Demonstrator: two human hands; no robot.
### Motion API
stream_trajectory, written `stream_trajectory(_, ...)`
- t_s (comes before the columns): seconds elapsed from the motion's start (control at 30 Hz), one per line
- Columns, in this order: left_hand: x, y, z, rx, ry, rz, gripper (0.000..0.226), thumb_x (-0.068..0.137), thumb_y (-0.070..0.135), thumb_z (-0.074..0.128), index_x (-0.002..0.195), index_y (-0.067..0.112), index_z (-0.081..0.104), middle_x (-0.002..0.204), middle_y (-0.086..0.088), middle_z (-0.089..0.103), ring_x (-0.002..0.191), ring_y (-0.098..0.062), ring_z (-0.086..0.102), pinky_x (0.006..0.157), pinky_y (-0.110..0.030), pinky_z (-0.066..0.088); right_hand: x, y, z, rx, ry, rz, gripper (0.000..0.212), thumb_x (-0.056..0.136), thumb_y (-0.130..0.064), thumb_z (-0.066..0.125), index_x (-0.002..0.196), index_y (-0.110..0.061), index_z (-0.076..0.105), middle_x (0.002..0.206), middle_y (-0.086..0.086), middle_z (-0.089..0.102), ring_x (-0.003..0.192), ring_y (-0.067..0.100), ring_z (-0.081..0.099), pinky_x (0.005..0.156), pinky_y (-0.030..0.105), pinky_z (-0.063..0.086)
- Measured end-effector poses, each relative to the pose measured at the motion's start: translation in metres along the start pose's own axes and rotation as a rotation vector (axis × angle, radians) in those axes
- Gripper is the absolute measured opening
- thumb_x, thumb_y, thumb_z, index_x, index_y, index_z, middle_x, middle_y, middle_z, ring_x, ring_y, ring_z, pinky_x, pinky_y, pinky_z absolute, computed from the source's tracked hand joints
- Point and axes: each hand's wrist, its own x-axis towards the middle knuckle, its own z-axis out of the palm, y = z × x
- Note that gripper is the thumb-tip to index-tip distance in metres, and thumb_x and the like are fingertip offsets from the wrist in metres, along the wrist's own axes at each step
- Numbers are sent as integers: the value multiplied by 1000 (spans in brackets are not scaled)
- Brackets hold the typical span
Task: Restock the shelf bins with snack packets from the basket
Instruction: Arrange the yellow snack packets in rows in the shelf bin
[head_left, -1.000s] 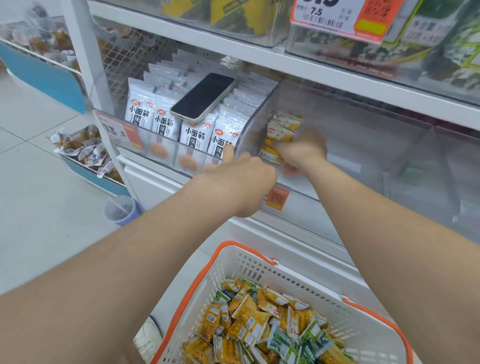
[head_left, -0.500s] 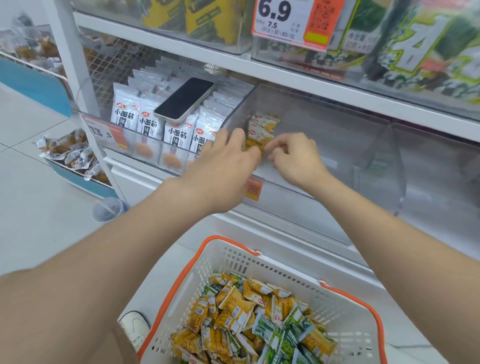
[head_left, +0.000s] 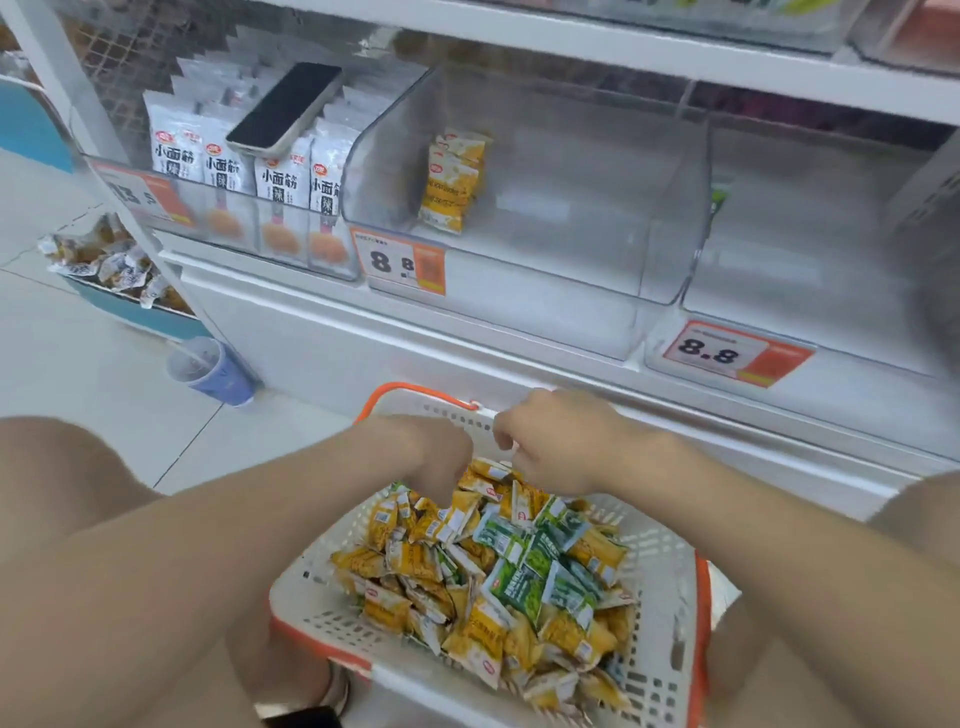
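A white basket (head_left: 670, 597) with orange handles sits low in front of me, heaped with yellow snack packets (head_left: 478, 634) and some green ones (head_left: 519, 587). My left hand (head_left: 441, 457) dips into the yellow packets at the basket's far end, and its fingers are hidden behind the back of the hand. My right hand (head_left: 556, 447) hovers just beside it over the same end, fingers loosely curled, with nothing seen in them. Above, a clear shelf bin (head_left: 571, 249) holds a short upright stack of yellow packets (head_left: 452, 182) against its left side.
A phone (head_left: 285, 109) lies on white packets (head_left: 228, 166) in the bin to the left. Another clear bin (head_left: 805, 234) stands to the right. Orange price tags (head_left: 405, 262) hang on the bin fronts. A blue cup (head_left: 213, 369) and a low snack bin (head_left: 119, 270) are on the floor at left.
Both hands have left the stack of yellow packets in the clear bin and dropped down to the basket. My view has tilted down with them.
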Motion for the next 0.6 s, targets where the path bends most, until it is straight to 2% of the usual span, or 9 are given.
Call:
stream_trajectory(0.1, 35, 18, 42, 44, -71, -31, 9, 102, 10, 53, 94, 11, 49, 80, -5, 42, 61, -19, 35, 61, -31, 33, -3, -1, 19, -78, -190, -30, 22, 93, -14, 50, 107, -18, 66, 91, 5, 59, 69, 24, 57, 49, 29, 39)
stream_trajectory(0.13, 43, 22, 56, 74, -90, -54, 3, 101, 4, 53, 101, 7, 54, 86, -9, 47, 66, -21, 43, 65, -34, 37, -3, 0, 23, -79, -228, -38, 23, 93, -10, 49, 108, -17, 66, 93, 6, 60, 69, 24, 57, 49, 28, 37)
stream_trajectory(0.2, 65, 22, 89, 127, -67, -106, 45, 99, 7, 60, 142, 6, 46, 131, -17, 50, 114, -35, 55, 85, -40, 48, -4, 0, 27, -78, -272, -45, 20, 93, -5, 50, 103, -14, 64, 91, 5, 59, 68, 23, 55, 50, 29, 37)
stream_trajectory(0.23, 76, 19, 105, 145, 14, -106, 63, 97, 12, 65, 152, 6, 34, 151, -19, 36, 136, -42, 42, 99, -48, 48, -3, 0, 27, -77, -283, -44, 15, 92, -4, 50, 96, -14, 61, 86, 4, 56, 64, 21, 53, 50, 30, 38)
stream_trajectory(0.33, 99, 13, 132, 34, 154, -167, 88, 95, 21, 71, 161, 9, 14, 165, -15, 7, 149, -46, 27, 109, -55, 46, 0, 1, 26, -59, -275, -34, 13, 96, -7, 50, 87, -16, 52, 81, 3, 48, 62, 18, 49, 50, 31, 37)
stream_trajectory(0.4, 103, 12, 134, -149, 105, -159, 95, 100, 25, 67, 164, 13, -2, 169, -16, 0, 148, -40, 35, 109, -47, 48, 1, 4, 25, -49, -259, -35, 11, 98, -10, 50, 90, -17, 53, 82, 2, 46, 63, 19, 50, 51, 32, 38)
stream_trajectory(0.47, 103, 13, 132, -236, 85, -161, 96, 99, 29, 69, 163, 12, -1, 168, -20, 4, 138, -39, 49, 101, -44, 53, 3, 6, 24, -48, -252, -32, 9, 99, -12, 49, 93, -18, 54, 83, 1, 45, 65, 19, 50, 52, 33, 38)
stream_trajectory(0.53, 101, 14, 131, -259, 139, -159, 89, 95, 29, 75, 157, 11, 14, 159, -24, 27, 114, -36, 63, 82, -42, 56, 3, 7, 22, -52, -255, -31, 8, 99, -13, 49, 95, -17, 55, 83, 2, 44, 65, 20, 50, 52, 33, 38)
stream_trajectory(0.6, 99, 14, 131, -291, 188, -158, 76, 90, 29, 79, 144, 10, 29, 128, -14, 55, 95, -28, 60, 71, -41, 55, 3, 8, 20, -60, -265, -28, 9, 100, -13, 48, 98, -15, 57, 83, 2, 43, 64, 20, 50, 51, 32, 37)
